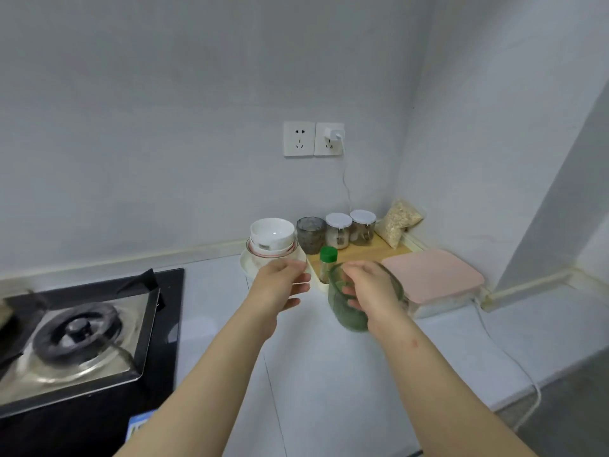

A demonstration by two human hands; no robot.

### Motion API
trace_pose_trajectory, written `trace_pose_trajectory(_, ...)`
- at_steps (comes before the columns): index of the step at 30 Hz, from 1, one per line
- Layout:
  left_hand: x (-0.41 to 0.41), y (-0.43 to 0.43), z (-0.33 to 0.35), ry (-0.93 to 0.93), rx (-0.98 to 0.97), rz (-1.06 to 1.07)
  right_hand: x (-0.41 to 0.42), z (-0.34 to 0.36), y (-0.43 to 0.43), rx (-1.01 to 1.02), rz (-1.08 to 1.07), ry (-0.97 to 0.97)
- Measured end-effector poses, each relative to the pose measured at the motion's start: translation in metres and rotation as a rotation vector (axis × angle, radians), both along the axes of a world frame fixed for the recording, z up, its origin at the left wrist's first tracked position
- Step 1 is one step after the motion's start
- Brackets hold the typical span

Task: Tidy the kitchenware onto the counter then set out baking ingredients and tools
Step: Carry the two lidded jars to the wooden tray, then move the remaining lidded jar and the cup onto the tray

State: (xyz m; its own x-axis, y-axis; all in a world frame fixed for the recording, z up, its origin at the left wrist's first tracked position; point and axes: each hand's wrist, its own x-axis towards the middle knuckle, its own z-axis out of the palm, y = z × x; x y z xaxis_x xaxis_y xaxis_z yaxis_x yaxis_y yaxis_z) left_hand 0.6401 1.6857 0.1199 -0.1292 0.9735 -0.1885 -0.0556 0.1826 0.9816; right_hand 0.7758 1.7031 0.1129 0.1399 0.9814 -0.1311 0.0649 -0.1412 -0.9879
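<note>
The right grip [370, 291], a bare hand, is wrapped round a green glass cup [346, 308], fingers curled over its rim and side. The cup hangs tilted above the white worktop [316, 374], just in front of a small green-capped bottle [328, 262] whose pale label is too blurred to read. The left grip [280, 286] reaches beside it, fingers curled with the thumb below and something pale showing between them; whether it pinches that or only touches it cannot be told. Just beyond this hand a stack of white bowls [272, 237] sits in a cream tray [245, 267]. To the right, on a wooden board [362, 252] in the corner, stand a grey glass tumbler [310, 234] and two clip-top jars [338, 230] with white lids, and a clear bag of oats [400, 222] leans against the wall. A pink-lidded box [435, 275] rests near the cup. On the wall a double socket [299, 139] carries a white charger [334, 135]; a white cable [507, 354] trails over the worktop edge. At left is a gas hob [79, 331], and a blue sticker [138, 423] below it bears print too small to read.
</note>
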Motion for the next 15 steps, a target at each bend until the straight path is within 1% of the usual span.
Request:
trace_pose_trajectory(3,0.001,-0.037,-0.010,-0.003,0.000,0.046,-0.001,-0.007,-0.035,-0.003,0.023,0.014)
trace_pose_trajectory(8,0.002,-0.115,-0.020,0.019,-0.056,0.141,-0.003,-0.022,-0.108,-0.103,0.099,0.035)
trace_pose_trajectory(12,-0.018,-0.165,-0.026,0.029,-0.088,0.227,-0.026,-0.031,-0.156,-0.132,0.174,0.021)
trace_pose_trajectory(15,-0.035,-0.192,-0.027,0.013,-0.093,0.246,-0.048,-0.032,-0.168,-0.148,0.214,-0.002)
